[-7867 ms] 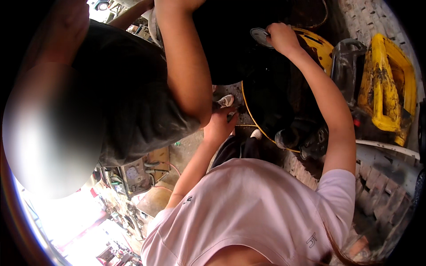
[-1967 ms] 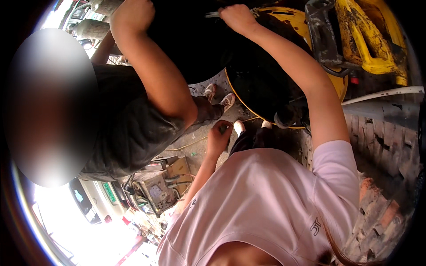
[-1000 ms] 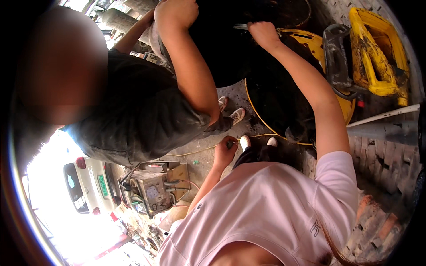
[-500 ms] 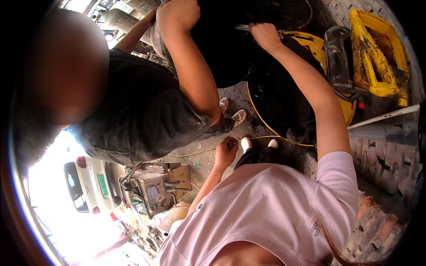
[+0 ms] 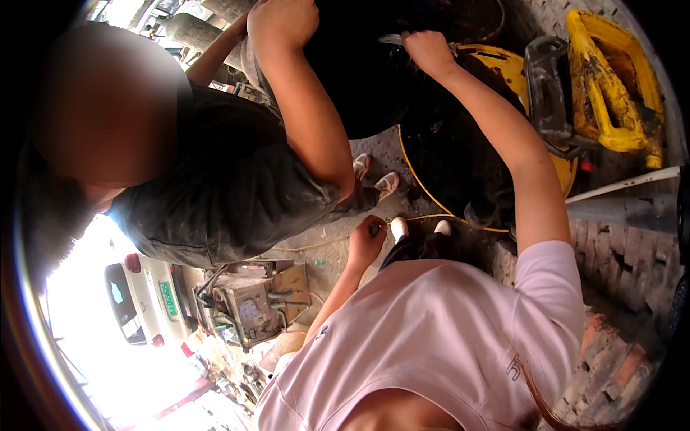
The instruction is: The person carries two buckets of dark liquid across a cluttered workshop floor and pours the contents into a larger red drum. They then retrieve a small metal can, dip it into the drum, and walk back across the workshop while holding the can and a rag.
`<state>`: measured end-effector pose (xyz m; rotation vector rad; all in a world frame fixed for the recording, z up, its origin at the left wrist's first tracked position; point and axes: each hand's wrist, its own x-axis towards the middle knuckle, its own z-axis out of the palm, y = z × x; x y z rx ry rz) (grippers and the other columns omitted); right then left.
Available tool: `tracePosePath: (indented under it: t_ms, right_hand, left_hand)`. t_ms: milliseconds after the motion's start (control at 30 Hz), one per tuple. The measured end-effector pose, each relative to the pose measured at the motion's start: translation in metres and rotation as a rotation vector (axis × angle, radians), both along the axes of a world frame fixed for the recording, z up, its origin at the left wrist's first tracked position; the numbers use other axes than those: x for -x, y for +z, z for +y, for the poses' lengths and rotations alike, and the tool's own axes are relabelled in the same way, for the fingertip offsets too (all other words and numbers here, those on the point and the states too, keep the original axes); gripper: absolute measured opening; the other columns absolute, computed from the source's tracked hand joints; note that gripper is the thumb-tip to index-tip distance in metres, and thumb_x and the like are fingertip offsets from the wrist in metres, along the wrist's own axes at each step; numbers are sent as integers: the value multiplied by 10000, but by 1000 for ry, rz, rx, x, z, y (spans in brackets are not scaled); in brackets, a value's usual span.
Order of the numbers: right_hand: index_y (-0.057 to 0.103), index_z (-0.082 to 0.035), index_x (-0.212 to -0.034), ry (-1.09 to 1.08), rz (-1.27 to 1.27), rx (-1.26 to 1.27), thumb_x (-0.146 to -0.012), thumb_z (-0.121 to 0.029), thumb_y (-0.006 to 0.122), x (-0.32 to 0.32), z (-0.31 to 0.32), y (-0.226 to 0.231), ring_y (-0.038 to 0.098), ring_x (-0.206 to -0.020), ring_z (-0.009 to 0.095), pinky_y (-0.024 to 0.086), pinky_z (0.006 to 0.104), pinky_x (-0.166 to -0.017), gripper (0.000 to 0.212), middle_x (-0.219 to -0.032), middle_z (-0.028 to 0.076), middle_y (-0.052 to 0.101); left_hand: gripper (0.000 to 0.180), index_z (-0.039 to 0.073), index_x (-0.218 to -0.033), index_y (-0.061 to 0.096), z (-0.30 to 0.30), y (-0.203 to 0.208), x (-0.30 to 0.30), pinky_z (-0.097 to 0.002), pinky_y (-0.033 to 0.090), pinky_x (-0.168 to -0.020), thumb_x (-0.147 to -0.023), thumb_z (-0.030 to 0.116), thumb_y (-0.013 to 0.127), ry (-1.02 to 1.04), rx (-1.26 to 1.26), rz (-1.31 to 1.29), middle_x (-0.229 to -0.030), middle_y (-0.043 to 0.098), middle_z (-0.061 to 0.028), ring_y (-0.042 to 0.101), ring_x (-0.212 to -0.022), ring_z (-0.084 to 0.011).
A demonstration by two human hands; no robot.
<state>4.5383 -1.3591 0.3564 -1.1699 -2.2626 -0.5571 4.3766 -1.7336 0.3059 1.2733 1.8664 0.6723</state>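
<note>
- Our right hand [image 5: 429,55] is at the far left edge of the yellow-rimmed round drum with a black interior [image 5: 505,68], our landmark; its grip is closed on a thin, flat, grey piece [image 5: 391,39] pointing left, away from the rim.
- Our left hand [image 5: 366,243] is near the drum's near left side, apart from the rim; its grip is curled around a small dark object [image 5: 374,230], mostly hidden, whose kind we cannot tell.
- Left of the drum we see a large black round-edged form [image 5: 352,86], too dark to make out, and a co-worker in a dark shirt [image 5: 230,205].
- Right of the drum are a black plastic jug with a handle [image 5: 549,90] and, farther right, a black-stained yellow plastic jug [image 5: 600,86].
- Well apart, to the drum's left, we see a grey boxy metal machine [image 5: 248,307] and a white car [image 5: 154,287].
</note>
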Motion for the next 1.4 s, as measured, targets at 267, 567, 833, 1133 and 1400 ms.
tracePosePath:
  t_ms: [267,567,833,1133,1400]
  right_hand:
    - [591,-44,-751,15,14,-1,-682,-79,520,0,-2,-2,615,-631,247,490,323,-524,105,-660,108,607]
    - [580,-42,-744,8,7,42,-682,-75,517,-1,-4,6,613,-632,240,485,321,-522,94,-671,104,608]
    - [580,-37,-758,7,3,65,-688,-72,512,-1,-3,2,613,-641,246,485,322,-529,104,-679,112,608]
    - [591,-34,-757,11,14,60,-696,-75,504,-2,-5,2,613,-650,252,488,332,-541,114,-679,120,608]
    - [554,-36,-779,0,-16,84,-699,-66,500,-2,-5,2,602,-661,242,482,330,-532,101,-676,104,592]
  left_hand:
    - [99,48,-798,569,-2,-13,6,-310,412,-540,-741,128,572,6,24,-28,-621,542,-123,517,-544,-211]
    - [110,47,-811,575,1,-7,3,-296,408,-536,-740,131,577,29,39,-24,-591,525,-106,491,-531,-171]
    - [110,47,-814,571,-1,-13,5,-300,406,-535,-748,135,569,19,113,-30,-604,531,-108,494,-540,-169]
    - [111,51,-818,576,-1,-15,4,-303,419,-556,-744,133,570,-2,14,-38,-630,544,-123,515,-558,-187]
    - [114,50,-812,579,0,-9,3,-304,418,-557,-742,139,568,17,16,8,-625,541,-121,513,-554,-199]
